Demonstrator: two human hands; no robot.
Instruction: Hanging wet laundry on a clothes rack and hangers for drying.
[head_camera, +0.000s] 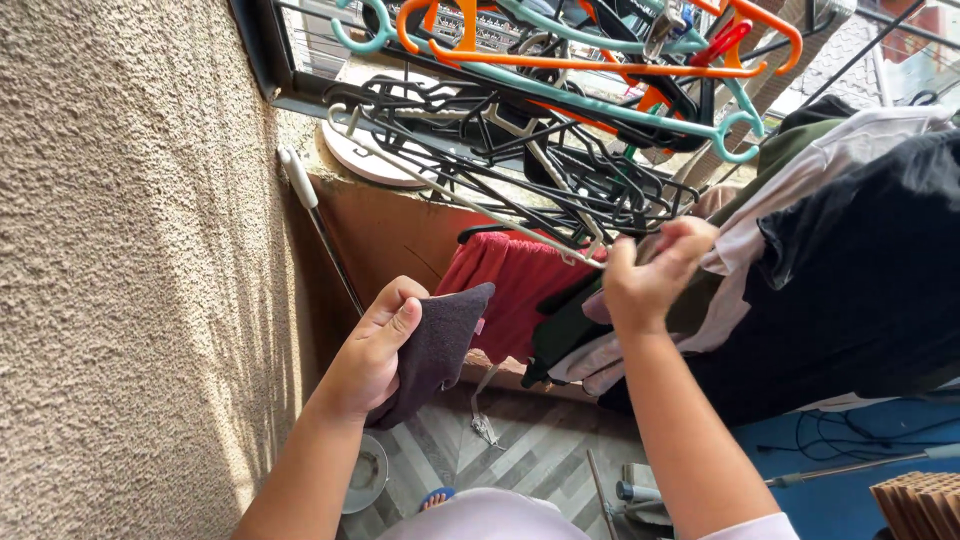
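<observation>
My left hand (372, 350) grips a small dark grey-purple cloth (440, 345) at chest height, near the rough wall. My right hand (650, 275) is raised and pinched on the thin end of a hanger (560, 245) in a tangled bunch of black hangers (520, 150). Orange hangers (600, 62) and teal ones (640, 110) hang above the bunch. A red garment (510, 280) hangs just behind my hands.
A rough beige wall (130, 260) fills the left. Dark, white and olive clothes (840, 250) hang at the right. A pole (320, 230) leans by the wall. Below lie a patterned floor (540, 450), a blue mat (860, 470) and a round drain cover (365, 475).
</observation>
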